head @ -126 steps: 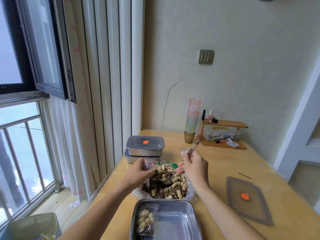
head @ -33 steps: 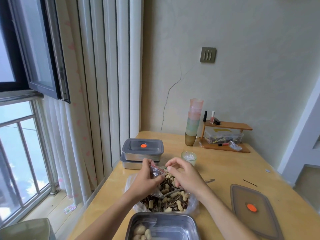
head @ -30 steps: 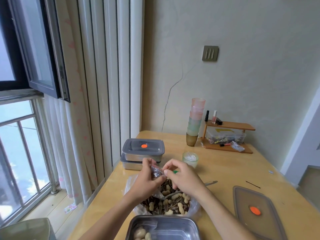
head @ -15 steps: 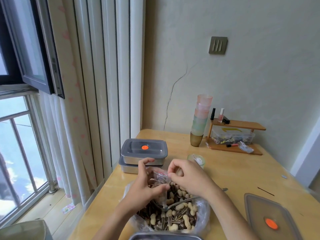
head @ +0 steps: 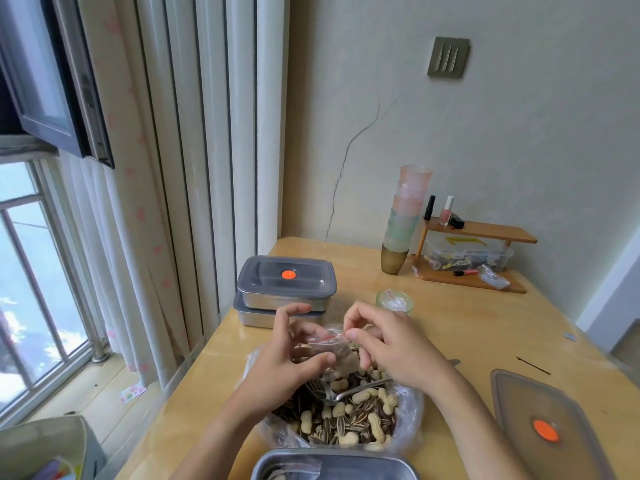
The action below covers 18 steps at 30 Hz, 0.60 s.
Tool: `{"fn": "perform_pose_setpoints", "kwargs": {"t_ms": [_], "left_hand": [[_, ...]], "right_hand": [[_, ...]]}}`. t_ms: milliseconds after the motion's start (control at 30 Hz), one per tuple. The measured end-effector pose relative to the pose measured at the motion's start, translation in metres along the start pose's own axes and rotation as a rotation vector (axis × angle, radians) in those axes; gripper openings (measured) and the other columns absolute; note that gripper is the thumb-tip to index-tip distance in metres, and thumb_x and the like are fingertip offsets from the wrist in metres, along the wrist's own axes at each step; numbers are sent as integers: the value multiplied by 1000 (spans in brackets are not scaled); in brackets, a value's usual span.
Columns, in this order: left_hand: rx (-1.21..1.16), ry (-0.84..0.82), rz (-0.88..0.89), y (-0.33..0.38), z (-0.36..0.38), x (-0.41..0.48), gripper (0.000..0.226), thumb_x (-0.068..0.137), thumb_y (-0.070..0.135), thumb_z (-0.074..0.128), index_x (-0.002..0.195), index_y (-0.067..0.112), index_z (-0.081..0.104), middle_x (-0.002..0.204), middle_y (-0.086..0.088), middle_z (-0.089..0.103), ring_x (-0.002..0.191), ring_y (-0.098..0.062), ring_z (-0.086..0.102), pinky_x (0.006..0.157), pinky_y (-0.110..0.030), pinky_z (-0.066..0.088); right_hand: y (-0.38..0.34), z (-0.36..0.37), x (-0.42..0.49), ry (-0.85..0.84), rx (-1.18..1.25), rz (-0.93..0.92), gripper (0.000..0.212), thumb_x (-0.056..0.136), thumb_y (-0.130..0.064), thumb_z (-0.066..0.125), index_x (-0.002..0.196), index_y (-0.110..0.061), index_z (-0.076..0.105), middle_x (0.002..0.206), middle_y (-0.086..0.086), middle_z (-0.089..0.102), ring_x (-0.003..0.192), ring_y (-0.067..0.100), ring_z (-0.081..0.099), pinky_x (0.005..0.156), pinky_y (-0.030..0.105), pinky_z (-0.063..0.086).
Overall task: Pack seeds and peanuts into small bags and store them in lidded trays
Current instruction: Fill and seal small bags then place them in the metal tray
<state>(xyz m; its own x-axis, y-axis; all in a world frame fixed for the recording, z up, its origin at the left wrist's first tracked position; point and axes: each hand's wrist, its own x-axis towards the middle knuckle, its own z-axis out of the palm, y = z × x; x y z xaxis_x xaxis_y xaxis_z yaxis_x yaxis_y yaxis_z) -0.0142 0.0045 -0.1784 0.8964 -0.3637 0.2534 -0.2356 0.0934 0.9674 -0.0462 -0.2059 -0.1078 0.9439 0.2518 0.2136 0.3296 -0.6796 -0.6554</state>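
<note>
Above the clear plastic sack of peanuts and striped seeds [head: 346, 422], the left hand [head: 289, 358] grips the small clear red-zip bag [head: 329, 348] in curled fingers while the right hand [head: 393, 344] pinches its seal, probably pressing it closed so that any spills fall back.

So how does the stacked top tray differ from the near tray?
The top tray wears a grey lid with an orange dot; the near tray is open. The top tray is stacked on a second tray beyond the big bag; the near tray lies this side of it. Both are steel with rounded corners.
</note>
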Motion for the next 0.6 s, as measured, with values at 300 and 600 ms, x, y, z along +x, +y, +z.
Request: {"fn": "perform_pose_setpoints", "kwargs": {"t_ms": [300, 600], "left_hand": [[-60, 24, -32, 3, 4, -3, 35, 91, 7, 75, 123, 9, 60, 105, -24, 71, 92, -28, 67, 86, -42, 57], [-80, 66, 8, 2, 7, -2, 31, 91, 20, 78, 118, 15, 64, 99, -22, 71, 89, -49, 64, 87, -58, 55]], "right_hand": [[18, 28, -15, 329, 104, -66, 21, 98, -16, 68, 101, -34, 59, 89, -13, 66, 65, 18, 67, 65, 42, 59], [20, 51, -14, 298, 488, 114, 5, 94, -24, 76, 91, -27, 74, 93, 0, 76, 92, 17, 71, 89, 42, 56]]}}
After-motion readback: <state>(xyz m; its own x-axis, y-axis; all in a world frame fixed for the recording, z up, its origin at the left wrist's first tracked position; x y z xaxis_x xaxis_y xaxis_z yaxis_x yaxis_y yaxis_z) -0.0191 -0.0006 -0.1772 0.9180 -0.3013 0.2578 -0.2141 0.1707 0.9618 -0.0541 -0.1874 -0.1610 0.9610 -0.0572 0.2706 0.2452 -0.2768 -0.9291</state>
